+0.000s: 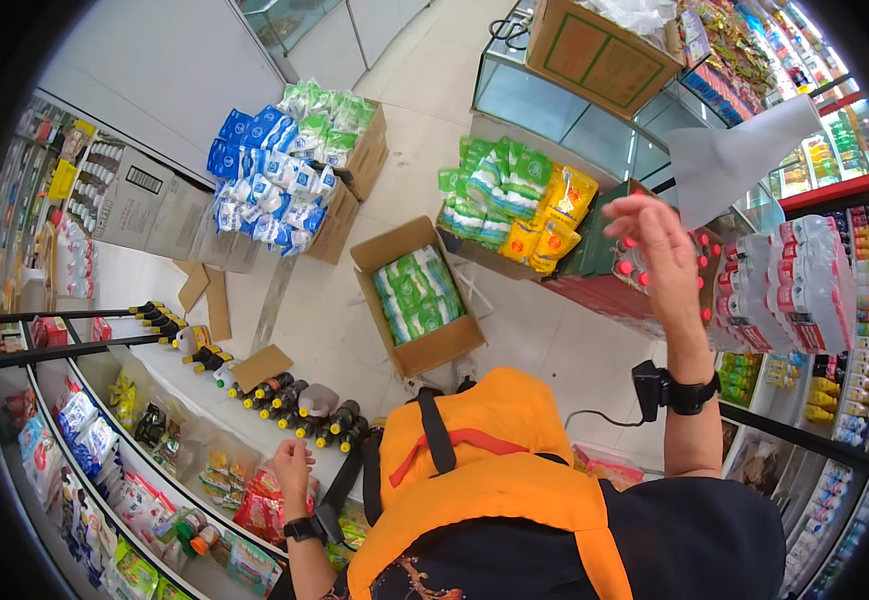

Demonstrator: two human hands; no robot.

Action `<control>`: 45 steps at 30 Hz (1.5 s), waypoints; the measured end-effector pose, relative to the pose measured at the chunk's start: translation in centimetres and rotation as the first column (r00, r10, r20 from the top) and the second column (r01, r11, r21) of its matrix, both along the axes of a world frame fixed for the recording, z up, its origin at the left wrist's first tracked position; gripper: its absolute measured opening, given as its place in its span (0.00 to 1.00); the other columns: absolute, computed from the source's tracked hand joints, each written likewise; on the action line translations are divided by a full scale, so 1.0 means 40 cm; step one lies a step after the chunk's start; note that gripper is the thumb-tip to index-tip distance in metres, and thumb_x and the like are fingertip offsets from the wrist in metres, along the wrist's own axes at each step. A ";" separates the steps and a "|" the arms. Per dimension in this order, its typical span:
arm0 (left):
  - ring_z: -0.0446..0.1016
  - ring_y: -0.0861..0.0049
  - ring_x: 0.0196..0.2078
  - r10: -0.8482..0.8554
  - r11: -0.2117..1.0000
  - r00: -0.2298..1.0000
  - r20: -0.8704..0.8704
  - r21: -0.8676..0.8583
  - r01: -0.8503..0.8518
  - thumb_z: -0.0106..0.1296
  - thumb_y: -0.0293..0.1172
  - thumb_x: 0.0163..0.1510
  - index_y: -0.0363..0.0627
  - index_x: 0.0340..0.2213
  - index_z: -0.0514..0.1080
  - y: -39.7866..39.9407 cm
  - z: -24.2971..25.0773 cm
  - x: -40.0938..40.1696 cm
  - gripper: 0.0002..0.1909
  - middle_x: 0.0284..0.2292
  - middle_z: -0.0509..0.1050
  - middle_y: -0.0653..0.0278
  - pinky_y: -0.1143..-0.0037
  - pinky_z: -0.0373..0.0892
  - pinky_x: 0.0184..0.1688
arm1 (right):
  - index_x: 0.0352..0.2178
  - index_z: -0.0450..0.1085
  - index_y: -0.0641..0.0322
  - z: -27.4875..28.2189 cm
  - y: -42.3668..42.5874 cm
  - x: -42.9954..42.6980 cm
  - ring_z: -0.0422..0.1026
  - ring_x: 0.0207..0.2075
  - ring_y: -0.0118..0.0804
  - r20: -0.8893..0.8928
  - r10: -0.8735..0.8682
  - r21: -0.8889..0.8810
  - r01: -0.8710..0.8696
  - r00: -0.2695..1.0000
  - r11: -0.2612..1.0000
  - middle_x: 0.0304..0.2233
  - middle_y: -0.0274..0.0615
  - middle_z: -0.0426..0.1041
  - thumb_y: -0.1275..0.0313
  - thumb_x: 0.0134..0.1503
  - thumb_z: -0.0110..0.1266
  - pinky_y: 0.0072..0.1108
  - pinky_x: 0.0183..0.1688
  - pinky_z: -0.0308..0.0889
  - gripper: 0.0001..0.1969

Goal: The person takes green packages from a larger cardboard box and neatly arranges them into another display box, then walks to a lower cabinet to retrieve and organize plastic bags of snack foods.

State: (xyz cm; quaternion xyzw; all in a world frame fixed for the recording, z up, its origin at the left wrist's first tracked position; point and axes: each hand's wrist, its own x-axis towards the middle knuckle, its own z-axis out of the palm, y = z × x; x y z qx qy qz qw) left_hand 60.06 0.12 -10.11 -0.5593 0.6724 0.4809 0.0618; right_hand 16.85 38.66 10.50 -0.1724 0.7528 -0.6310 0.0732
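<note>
My right hand (652,247) is raised at the right, its fingers bent and apart, with nothing visible in it. Near its fingertips hangs or falls a thin whitish sheet (734,161); they do not plainly touch. Below that hand stands a carton of red-capped bottles (633,279). My left hand (293,459) is low at the left, fingers curled, beside dark bottles with yellow caps (344,416); whether it holds anything is not clear. In front of me an open cardboard box (472,330) holds green and white packets (419,296).
Boxes of blue and white packets (277,187) stand at the upper left. Green pouches (509,180) and yellow pouches (565,199) fill another box. Shrink-wrapped bottles (809,285) are stacked at the right. Cardboard pieces (216,304) lie on the floor. A glass display case (532,97) stands behind.
</note>
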 end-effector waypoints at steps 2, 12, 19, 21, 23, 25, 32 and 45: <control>0.72 0.80 0.19 0.057 0.998 0.998 -0.031 0.017 -0.057 0.48 0.33 0.52 0.41 0.28 0.69 0.012 -0.013 0.001 0.08 0.21 0.72 0.65 0.81 0.65 0.18 | 0.40 0.67 0.65 -0.047 0.005 0.037 0.69 0.32 0.23 0.158 -0.054 0.027 0.051 0.986 0.998 0.33 0.34 0.72 0.67 0.62 0.41 0.17 0.40 0.65 0.13; 0.71 0.82 0.17 0.265 0.964 0.962 -0.064 0.013 -0.264 0.48 0.32 0.53 0.40 0.28 0.70 0.159 -0.093 0.099 0.08 0.20 0.72 0.65 0.82 0.65 0.16 | 0.38 0.67 0.61 -0.491 0.294 0.205 0.71 0.25 0.25 0.726 -0.123 0.362 -0.223 0.676 0.905 0.28 0.36 0.72 0.61 0.59 0.47 0.18 0.30 0.67 0.14; 0.71 0.82 0.18 0.492 0.870 0.867 -0.078 0.068 -0.488 0.48 0.33 0.53 0.41 0.27 0.70 0.443 -0.117 0.124 0.08 0.20 0.72 0.67 0.82 0.65 0.16 | 0.38 0.67 0.66 -0.599 0.489 0.123 0.74 0.26 0.33 0.824 -0.107 0.483 -0.592 0.557 0.645 0.29 0.42 0.74 0.62 0.56 0.48 0.19 0.27 0.67 0.16; 0.71 0.83 0.18 0.548 0.835 0.832 -0.085 0.103 -0.540 0.48 0.33 0.53 0.41 0.27 0.70 0.523 -0.119 0.118 0.08 0.20 0.72 0.67 0.82 0.65 0.16 | 0.36 0.68 0.66 -0.612 0.558 0.067 0.74 0.26 0.34 0.786 -0.194 0.557 -0.535 0.587 0.635 0.28 0.42 0.74 0.62 0.56 0.48 0.20 0.26 0.67 0.16; 0.71 0.83 0.17 0.599 0.801 0.793 -0.115 0.105 -0.590 0.48 0.33 0.53 0.41 0.27 0.70 0.586 -0.102 0.113 0.08 0.21 0.72 0.67 0.82 0.65 0.16 | 0.35 0.69 0.65 -0.607 0.596 0.010 0.74 0.26 0.33 0.759 -0.223 0.608 -0.545 0.612 0.577 0.27 0.42 0.74 0.64 0.56 0.48 0.20 0.26 0.68 0.13; 0.70 0.82 0.18 0.643 0.766 0.755 -0.125 0.116 -0.633 0.49 0.32 0.53 0.41 0.28 0.70 0.637 -0.105 0.129 0.07 0.21 0.71 0.66 0.82 0.65 0.17 | 0.33 0.69 0.63 -0.624 0.629 -0.066 0.73 0.25 0.33 0.728 -0.250 0.657 -0.543 0.639 0.524 0.26 0.41 0.73 0.65 0.55 0.48 0.21 0.27 0.69 0.11; 0.71 0.82 0.19 0.777 0.629 0.614 -0.138 0.201 -0.751 0.47 0.32 0.53 0.41 0.29 0.69 0.731 -0.163 0.194 0.07 0.22 0.72 0.66 0.83 0.65 0.17 | 0.32 0.70 0.64 -0.581 0.378 -0.142 0.72 0.23 0.28 0.700 0.030 0.556 -0.571 0.714 0.604 0.23 0.37 0.72 0.67 0.57 0.47 0.18 0.27 0.69 0.11; 0.72 0.82 0.20 0.809 0.587 0.572 -0.135 0.225 -0.777 0.47 0.33 0.55 0.41 0.31 0.70 0.768 -0.235 0.231 0.08 0.23 0.72 0.67 0.83 0.67 0.19 | 0.34 0.69 0.62 -0.477 0.209 -0.001 0.73 0.28 0.27 0.734 0.043 0.613 -0.689 0.678 0.388 0.27 0.35 0.74 0.64 0.57 0.48 0.18 0.30 0.69 0.11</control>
